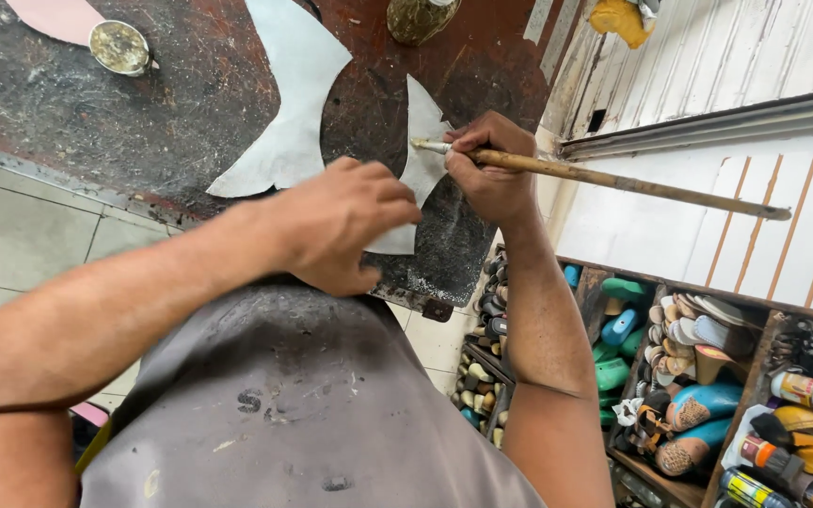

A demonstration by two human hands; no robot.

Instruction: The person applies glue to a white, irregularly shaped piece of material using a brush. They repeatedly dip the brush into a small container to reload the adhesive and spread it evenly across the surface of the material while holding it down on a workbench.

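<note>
At the near corner of the dark, stained desk lies a thin grey cut-out piece, pointed at its top and widening toward me, flat on the surface. I judge it to be a light, floppy sheet, leather or stiffened fabric, that would slide or curl if not pinned; the safest hold looks like a flat press on its broad lower part, away from the edge being worked. My left hand does just that: fingers curled and knuckles up, pressing down on the lower end of the piece, gripping nothing else. My right hand is closed around a long wooden-handled brush, pinched close to the pale tip, which touches the piece's right edge near the upper point. The handle is slim and stiff, and runs well out to the right over the white ribbed wall.

Just to the left on the desk rests a larger curved grey piece of the same material, apart from the one under my hand. Further back sit a small round tin and a pink piece. Below the desk to the right, a wooden shelf holds coloured shoe lasts and bottles.
</note>
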